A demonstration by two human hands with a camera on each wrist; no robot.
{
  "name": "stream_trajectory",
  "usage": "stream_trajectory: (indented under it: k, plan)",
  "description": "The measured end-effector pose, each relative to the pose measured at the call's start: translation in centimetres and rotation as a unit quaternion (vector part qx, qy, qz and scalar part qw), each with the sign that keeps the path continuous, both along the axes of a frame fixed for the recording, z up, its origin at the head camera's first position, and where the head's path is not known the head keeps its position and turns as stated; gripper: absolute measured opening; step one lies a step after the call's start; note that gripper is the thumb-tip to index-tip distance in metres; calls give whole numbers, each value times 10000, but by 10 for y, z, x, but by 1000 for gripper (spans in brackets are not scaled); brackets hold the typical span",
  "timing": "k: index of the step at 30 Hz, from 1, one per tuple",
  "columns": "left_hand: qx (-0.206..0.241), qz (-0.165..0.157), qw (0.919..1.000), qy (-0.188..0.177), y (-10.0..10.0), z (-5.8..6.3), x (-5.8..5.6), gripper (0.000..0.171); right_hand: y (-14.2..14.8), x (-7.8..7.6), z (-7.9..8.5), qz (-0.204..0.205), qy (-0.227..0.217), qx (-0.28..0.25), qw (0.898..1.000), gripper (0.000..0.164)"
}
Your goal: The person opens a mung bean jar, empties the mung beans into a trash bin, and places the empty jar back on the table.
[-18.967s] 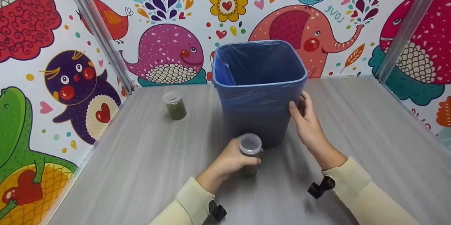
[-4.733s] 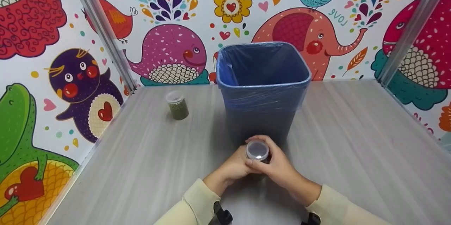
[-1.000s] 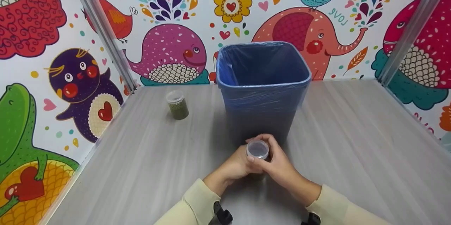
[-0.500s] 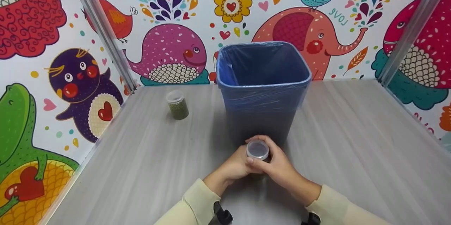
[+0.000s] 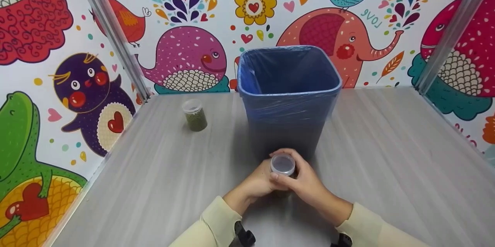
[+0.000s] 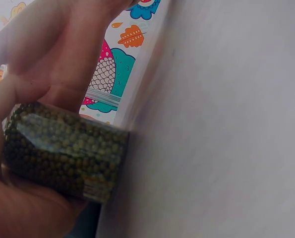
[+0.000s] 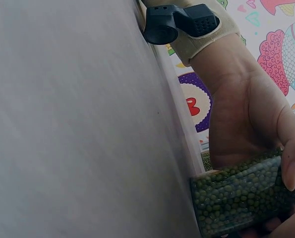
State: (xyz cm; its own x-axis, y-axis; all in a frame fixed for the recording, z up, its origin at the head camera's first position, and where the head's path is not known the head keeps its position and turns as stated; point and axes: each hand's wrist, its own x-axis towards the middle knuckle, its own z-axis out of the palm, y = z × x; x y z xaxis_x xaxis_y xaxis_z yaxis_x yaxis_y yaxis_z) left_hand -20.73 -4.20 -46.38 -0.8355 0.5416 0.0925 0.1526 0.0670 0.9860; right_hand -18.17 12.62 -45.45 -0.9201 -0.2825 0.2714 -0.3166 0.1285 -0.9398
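A clear plastic jar (image 5: 282, 165) of small round green mung beans stands upright close in front of the bin. My left hand (image 5: 256, 182) grips its side from the left. From the right, my right hand (image 5: 308, 183) curls round its upper part, thumb at the edge of the translucent lid. The left wrist view shows the bean-filled lower half of the jar (image 6: 63, 148) between both hands, its base at the tabletop. In the right wrist view, a thumb lies along the jar's wall (image 7: 241, 196). Fingers hide much of the jar in the head view.
A blue-grey waste bin (image 5: 286, 123) with a clear liner over its rim stands just behind the hands. A second lidded jar of green beans (image 5: 195, 117) is at the back left on the grey table (image 5: 166, 185). Cartoon-printed walls (image 5: 185, 53) enclose the table.
Since the oldest frame, my right hand has left the bin's side and joined the left on the jar. Over the last second, both hands and the jar stay almost unchanged.
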Motion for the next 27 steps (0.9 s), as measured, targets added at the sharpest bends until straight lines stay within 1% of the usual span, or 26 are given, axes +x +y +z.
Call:
stream_trajectory:
  k: [8, 12, 15, 21, 27]
  plan:
    - [-21, 29, 10000, 70, 0, 0, 0, 58, -1, 0, -1, 30, 57, -66, 10000, 55]
    - [-36, 22, 10000, 84, 0, 1, 1, 60, -1, 1, 0, 8, -67, -53, 10000, 63]
    - [-41, 34, 10000, 63, 0, 1, 1, 60, -1, 1, 0, 4, -167, -165, 9997, 66]
    - [92, -33, 9999, 57, 1, 0, 0, 60, -1, 2, -1, 79, -161, -551, 9983, 60]
    - [104, -51, 9999, 47, 1, -1, 0, 64, -2, 3, 1, 104, -129, -634, 9979, 55]
